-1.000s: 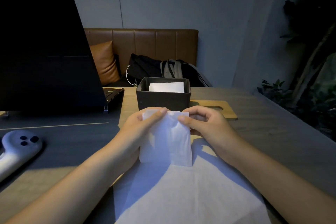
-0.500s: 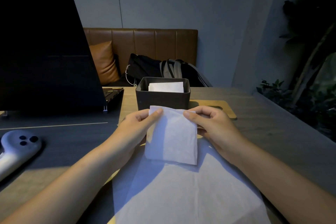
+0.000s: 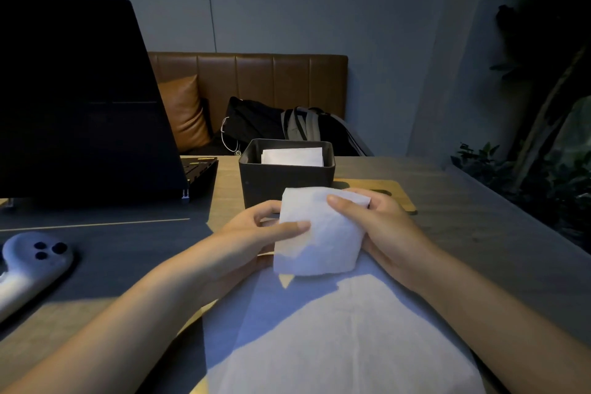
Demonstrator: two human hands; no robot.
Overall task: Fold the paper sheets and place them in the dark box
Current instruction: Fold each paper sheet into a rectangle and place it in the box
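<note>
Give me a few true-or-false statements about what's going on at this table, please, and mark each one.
1. Both hands hold the folded sheet. True: the left hand and the right hand each pinch it.
2. The box is empty. False: white paper already sits inside.
3. A flat sheet lies under the forearms. True.
4. The laptop stands to the right of the box. False: it is to the left.
5. The folded sheet is inside the box. False: it is held in front of it.

laptop [image 3: 80, 99] cut off at left edge, dark box [image 3: 284, 182] front partly hidden by folded sheet [image 3: 319, 233]
</note>
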